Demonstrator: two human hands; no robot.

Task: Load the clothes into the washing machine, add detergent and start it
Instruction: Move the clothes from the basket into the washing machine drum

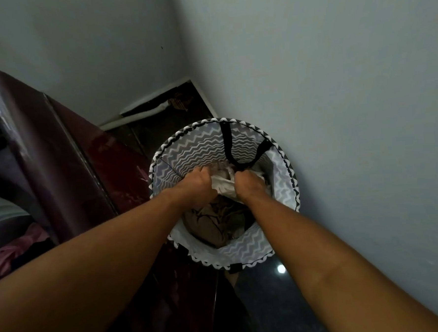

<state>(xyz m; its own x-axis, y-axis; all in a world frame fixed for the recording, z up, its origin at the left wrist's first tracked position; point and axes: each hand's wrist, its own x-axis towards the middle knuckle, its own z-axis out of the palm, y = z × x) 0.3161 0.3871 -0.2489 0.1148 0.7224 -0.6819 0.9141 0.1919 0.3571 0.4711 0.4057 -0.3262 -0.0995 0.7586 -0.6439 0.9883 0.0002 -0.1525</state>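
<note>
Clothes lie in a round hamper on the floor, right of the washer and hard against the wall. We have both hands down inside it: our left hand and right hand each hold a closed grip on the same pale, crumpled piece, bunched between them near the far side of the pile. Below it, nearer to us, sits a tan garment in loose folds.

We judge the load soft, light and limp; it will sag and trail, so gathering a fistful from the middle of the bundle suits it better than pinching an edge. Nothing here looks fragile or slippery.

The hamper is thin fabric with a grey zigzag lining, a black-and-white trimmed rim and black strap handles; it will likely flex if tugged. The washer's top is glossy maroon, and pink cloth already shows in its opening at the left.
</note>
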